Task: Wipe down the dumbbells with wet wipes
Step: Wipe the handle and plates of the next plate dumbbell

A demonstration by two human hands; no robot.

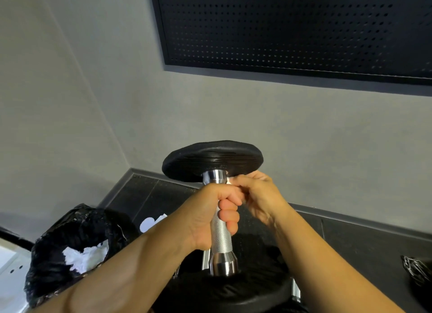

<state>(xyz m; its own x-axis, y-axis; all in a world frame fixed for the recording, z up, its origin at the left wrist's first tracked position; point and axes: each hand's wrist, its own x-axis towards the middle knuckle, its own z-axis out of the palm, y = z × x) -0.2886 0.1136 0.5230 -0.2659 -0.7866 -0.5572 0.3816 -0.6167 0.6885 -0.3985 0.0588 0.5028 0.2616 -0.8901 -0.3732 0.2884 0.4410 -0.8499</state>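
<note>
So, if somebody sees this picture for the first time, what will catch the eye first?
The dumbbell held upright in the centre: the left hand grips its knurled steel handle, with a black plate on top. The right hand pinches a small white wipe against the collar just under that plate. At lower left, a black bin bag holds crumpled white wipes.

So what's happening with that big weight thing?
A person is cleaning a dumbbell. The left hand grips its bumpy metal handle and holds it upright. The right hand pinches a small white wipe against the shiny part just under the top black plate. A black bin bag at the lower left has crumpled white wipes in it.
</note>
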